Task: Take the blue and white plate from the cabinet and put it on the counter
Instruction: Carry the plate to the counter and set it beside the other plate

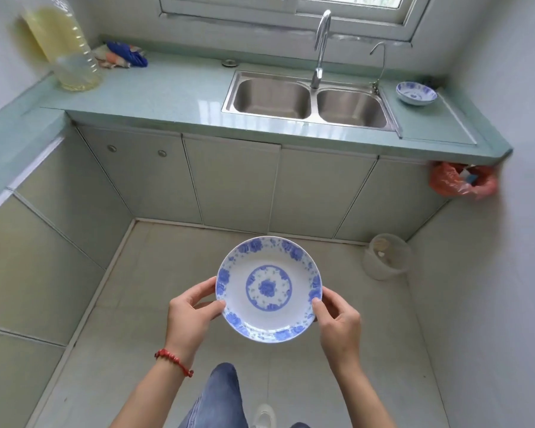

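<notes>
The blue and white plate point(269, 288) is held level in the air over the tiled floor, well short of the counter. My left hand point(192, 316) grips its left rim, thumb on top. My right hand point(337, 322) grips its right rim the same way. The pale green counter point(167, 94) runs along the far wall above the cabinet doors point(232, 180), which are all closed.
A double steel sink point(309, 100) with a tall tap point(322, 47) sits in the counter. A blue and white bowl point(416, 92) stands right of it. A large oil bottle point(65, 44) and cloths point(124, 55) occupy the left end. A small bucket point(386, 256) stands on the floor.
</notes>
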The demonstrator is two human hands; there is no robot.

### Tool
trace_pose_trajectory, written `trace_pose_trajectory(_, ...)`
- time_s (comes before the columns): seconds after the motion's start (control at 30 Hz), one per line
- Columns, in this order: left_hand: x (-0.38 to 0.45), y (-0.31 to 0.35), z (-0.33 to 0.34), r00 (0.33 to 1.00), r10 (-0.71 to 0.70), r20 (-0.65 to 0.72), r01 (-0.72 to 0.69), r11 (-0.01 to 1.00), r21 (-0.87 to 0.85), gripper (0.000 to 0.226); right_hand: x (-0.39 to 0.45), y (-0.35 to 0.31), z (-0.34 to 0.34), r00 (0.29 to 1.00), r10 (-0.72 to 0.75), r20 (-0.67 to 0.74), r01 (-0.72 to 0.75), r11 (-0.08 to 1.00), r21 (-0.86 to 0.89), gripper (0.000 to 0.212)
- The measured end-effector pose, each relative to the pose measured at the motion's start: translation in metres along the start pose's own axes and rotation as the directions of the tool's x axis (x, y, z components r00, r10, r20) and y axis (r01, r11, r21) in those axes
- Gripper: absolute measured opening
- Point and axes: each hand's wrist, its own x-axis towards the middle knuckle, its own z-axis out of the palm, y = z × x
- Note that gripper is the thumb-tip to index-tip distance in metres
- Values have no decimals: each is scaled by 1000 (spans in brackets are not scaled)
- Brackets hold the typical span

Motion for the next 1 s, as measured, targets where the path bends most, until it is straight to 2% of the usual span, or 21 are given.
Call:
trace_pose_trajectory(0.23,105,28,13,998,16,-63,-19,999,-35,45,105,-25,60,998,-20,53,20,1000,8,32)
trace_pose_trajectory(0.3,140,39,12,996,26,-84,-30,999,-38,43,135,-35,81,998,-22,60,21,1000,19,28)
trace_pose_trajectory(0.53,231,70,-7,982,39,-185,-48,998,-45,42,218,-72,158,983,-53,174,54,999,-1,26)
trace_pose_trajectory(0.67,263,80,-24,957,32,-288,-54,996,-69,44,254,-86,200,959,-62,275,72,997,-27,27)
trace_pose_trajectory(0.83,290,85,-44,881,16,-473,-79,990,-113,46,297,-104,260,876,-73,476,105,994,-40,29)
trace_pose_trajectory(1.0,306,89,-62,725,-40,-687,-111,979,-174,45,331,-127,325,712,-64,699,145,988,-57,30)
